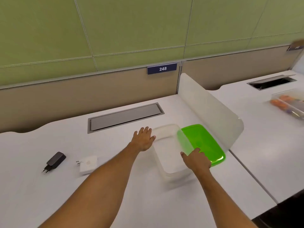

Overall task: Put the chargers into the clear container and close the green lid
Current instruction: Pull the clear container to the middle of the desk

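Lid-off step — right hand [196,159] fingers gripping green lid [203,142], left hand [144,139] spread wide, bracing clear container [167,155]. Next: fetch black charger [55,160], white charger [88,164] off table [115,195].

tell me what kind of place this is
Probably a shared office or study hall with numbered desks: a seat sign reading 248 on the partition, a cable hatch set in the white desk, and a frosted divider before the next desk.
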Motion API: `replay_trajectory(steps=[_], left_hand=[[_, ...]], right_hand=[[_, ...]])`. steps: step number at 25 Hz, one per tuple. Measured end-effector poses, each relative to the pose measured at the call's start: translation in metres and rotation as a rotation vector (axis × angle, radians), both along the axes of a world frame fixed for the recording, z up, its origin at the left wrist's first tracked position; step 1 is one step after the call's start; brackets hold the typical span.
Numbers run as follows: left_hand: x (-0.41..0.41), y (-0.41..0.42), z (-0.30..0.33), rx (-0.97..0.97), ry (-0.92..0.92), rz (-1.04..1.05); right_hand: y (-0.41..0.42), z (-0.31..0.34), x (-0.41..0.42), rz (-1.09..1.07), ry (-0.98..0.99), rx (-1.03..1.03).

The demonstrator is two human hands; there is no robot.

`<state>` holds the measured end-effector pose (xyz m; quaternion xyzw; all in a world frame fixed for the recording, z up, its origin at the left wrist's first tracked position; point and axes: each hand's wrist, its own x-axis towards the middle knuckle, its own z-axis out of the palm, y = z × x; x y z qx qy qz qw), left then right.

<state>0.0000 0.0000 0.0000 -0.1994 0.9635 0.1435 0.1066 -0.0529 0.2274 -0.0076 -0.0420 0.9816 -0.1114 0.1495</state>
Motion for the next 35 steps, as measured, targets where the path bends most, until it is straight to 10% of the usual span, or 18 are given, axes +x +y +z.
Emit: replay_trajectory(steps=[11, 35], left_hand=[[-0.011, 0.004, 0.008, 0.561, 0.162, 0.399], [0.097, -0.134, 0.013, 0.783, 0.592, 1.2]], right_hand=[[-0.018, -0.012, -0.019, -0.003, -0.05, -0.144], [-0.218, 0.037, -0.05, 0.348, 0.093, -0.612]])
